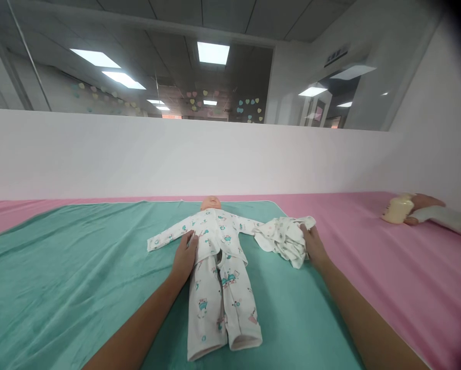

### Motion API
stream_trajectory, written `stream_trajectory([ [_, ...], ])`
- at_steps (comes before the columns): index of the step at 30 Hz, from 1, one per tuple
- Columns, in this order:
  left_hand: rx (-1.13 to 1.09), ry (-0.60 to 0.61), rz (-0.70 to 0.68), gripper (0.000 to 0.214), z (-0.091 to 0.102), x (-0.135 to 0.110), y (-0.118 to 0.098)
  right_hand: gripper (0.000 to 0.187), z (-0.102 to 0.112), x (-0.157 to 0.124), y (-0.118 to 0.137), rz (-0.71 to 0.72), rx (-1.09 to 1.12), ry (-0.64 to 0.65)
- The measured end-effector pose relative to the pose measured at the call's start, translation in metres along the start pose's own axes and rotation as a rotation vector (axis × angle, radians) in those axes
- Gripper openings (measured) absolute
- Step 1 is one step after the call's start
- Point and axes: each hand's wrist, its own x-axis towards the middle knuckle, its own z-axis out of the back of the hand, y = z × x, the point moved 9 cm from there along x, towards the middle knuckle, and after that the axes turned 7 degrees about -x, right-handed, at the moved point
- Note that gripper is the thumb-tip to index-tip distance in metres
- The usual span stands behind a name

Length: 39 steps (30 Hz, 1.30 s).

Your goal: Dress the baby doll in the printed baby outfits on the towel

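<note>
A baby doll (pixel 211 203) lies on its back, dressed in a white long-sleeved baby top (pixel 221 231) and white baby trousers (pixel 207 308), both printed with small green and pink figures. My left hand (pixel 185 253) rests against the left edge of the top near the doll's waist, its fingers laid along the cloth without gripping. To the doll's right, my right hand (pixel 312 241) is closed on the edge of a crumpled white baby garment (pixel 282 237). That garment overlaps the end of the doll's right-side sleeve. The doll's hands and feet do not show.
A green sheet (pixel 99 288) lies under the doll on a pink padded surface (pixel 400 272). At the far right stand a pale yellow bottle (pixel 397 209) and another doll-like figure (pixel 442 210) in white cloth. A white wall (pixel 176 154) with a window rises behind.
</note>
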Motion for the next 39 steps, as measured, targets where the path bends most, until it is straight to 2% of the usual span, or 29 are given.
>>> stream_trajectory([
  [3,0.012,0.019,0.007,0.048,-0.002,0.0,0.001,0.062,-0.032,-0.016,0.02,0.079,-0.246,0.19],
  [4,0.018,0.026,0.003,0.049,-0.002,0.0,0.001,0.059,-0.043,-0.023,0.03,0.154,-0.339,0.257],
  [6,0.025,0.036,-0.006,0.049,-0.003,0.0,-0.001,0.041,-0.058,-0.037,0.054,0.379,-0.517,0.321],
  [8,0.023,0.039,-0.002,0.049,-0.003,-0.001,-0.001,0.034,-0.058,-0.048,0.078,0.62,-0.678,0.266],
  [10,0.022,0.037,0.002,0.049,-0.004,0.0,-0.001,0.04,-0.043,-0.05,0.094,0.748,-0.827,0.108],
  [12,0.02,0.034,0.002,0.05,-0.004,0.001,0.0,0.038,-0.026,-0.044,0.097,0.725,-0.97,-0.045],
  [13,0.019,0.033,0.002,0.05,-0.004,0.001,0.001,0.034,-0.024,-0.039,0.091,0.674,-1.036,-0.053],
  [17,0.025,0.032,0.008,0.05,-0.004,0.003,0.001,0.022,-0.049,-0.026,0.047,0.453,-1.182,0.227],
  [20,0.029,0.032,0.009,0.049,-0.004,0.003,-0.001,0.022,-0.064,-0.024,0.029,0.45,-1.15,0.301],
  [23,0.033,0.036,0.011,0.049,-0.004,0.003,-0.002,0.023,-0.068,-0.027,0.026,0.488,-1.091,0.326],
  [25,0.034,0.056,-0.001,0.051,-0.006,0.003,-0.002,0.028,-0.064,-0.029,0.032,0.493,-1.096,0.253],
  [27,0.058,0.099,-0.045,0.054,-0.011,0.002,-0.003,0.03,-0.064,-0.037,0.047,0.538,-1.103,0.12],
  [29,0.121,0.168,-0.14,0.056,-0.019,0.0,-0.009,0.028,-0.075,-0.053,0.068,0.634,-1.066,0.02],
  [30,0.16,0.208,-0.196,0.056,-0.024,-0.003,-0.012,0.028,-0.085,-0.062,0.076,0.689,-1.022,0.015],
  [32,0.228,0.267,-0.298,0.056,-0.03,-0.008,-0.02,0.029,-0.109,-0.08,0.087,0.785,-0.9,0.115],
  [35,0.295,0.299,-0.403,0.052,-0.033,-0.018,-0.03,0.03,-0.142,-0.11,0.092,0.896,-0.687,0.407],
  [37,0.302,0.3,-0.476,0.046,-0.034,-0.023,-0.04,0.03,-0.148,-0.123,0.093,0.899,-0.549,0.531],
  [39,0.268,0.257,-0.524,0.039,-0.031,-0.022,-0.05,0.029,-0.147,-0.122,0.096,0.806,-0.415,0.529],
])
